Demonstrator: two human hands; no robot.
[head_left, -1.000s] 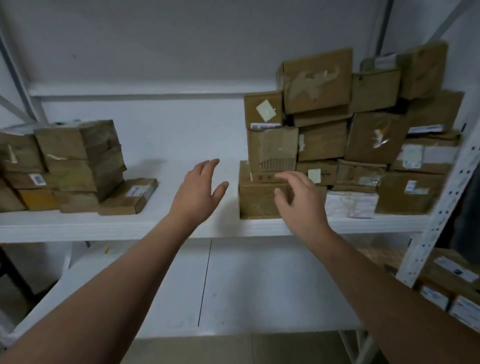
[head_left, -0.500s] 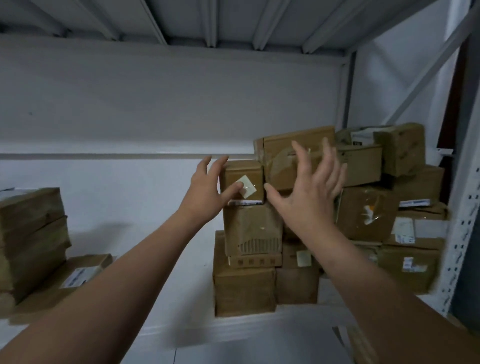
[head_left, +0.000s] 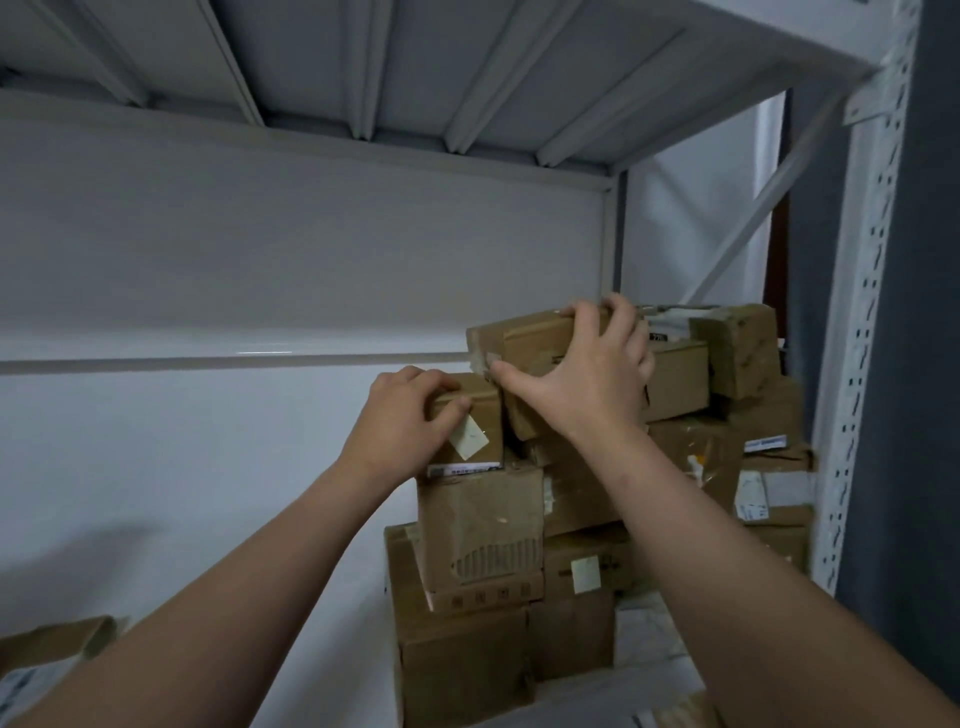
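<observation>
Atop the cardboard stack (head_left: 478, 525), my left hand (head_left: 400, 426) curled round the small stickered box (head_left: 485, 405) at the stack's upper left, my right hand (head_left: 587, 379) gripping the wide top box (head_left: 524, 335), touching beside it, highest on the stack

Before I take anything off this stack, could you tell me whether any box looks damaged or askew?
Yes. The middle box under the small box has its facing torn, baring corrugation. The top box, gripped by the right hand, sits tilted, not flat on the stack.
</observation>
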